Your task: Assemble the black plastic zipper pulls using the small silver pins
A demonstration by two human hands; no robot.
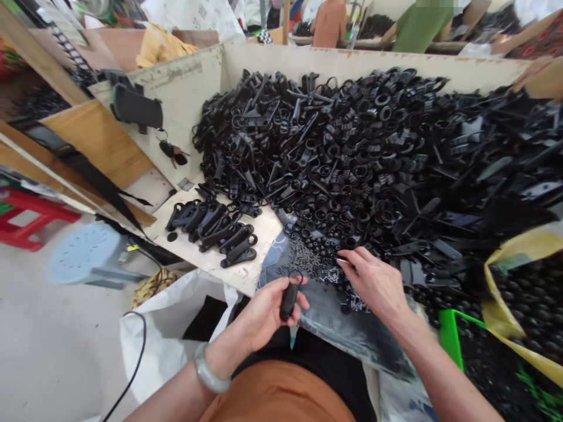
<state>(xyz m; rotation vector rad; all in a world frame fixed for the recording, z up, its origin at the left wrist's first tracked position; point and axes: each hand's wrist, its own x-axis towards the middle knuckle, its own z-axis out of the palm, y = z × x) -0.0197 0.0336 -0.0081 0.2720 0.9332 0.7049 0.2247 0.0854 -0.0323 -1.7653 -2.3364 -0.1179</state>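
Observation:
My left hand [275, 313] is closed around an elongated black plastic part [289, 300], held over the front edge of the bench. To its right, my right hand [373, 281] pinches a small shiny piece [341, 259] between thumb and fingers; its exact kind is too small to tell. Below those fingertips lie small metal pieces [331, 275] and a patch of tiny grey pieces [303, 258] on a dark sheet [316, 305]. Several finished-looking elongated black parts [229, 237] rest in a row on the pale board at the left.
A large heap of black plastic parts [316, 146] fills the walled bench [180, 82]. Keys [173, 152] hang on its left wall. At right stand a green crate [451, 334] and a yellow sack [497, 281]. A blue stool [85, 252] is at left; other people are beyond.

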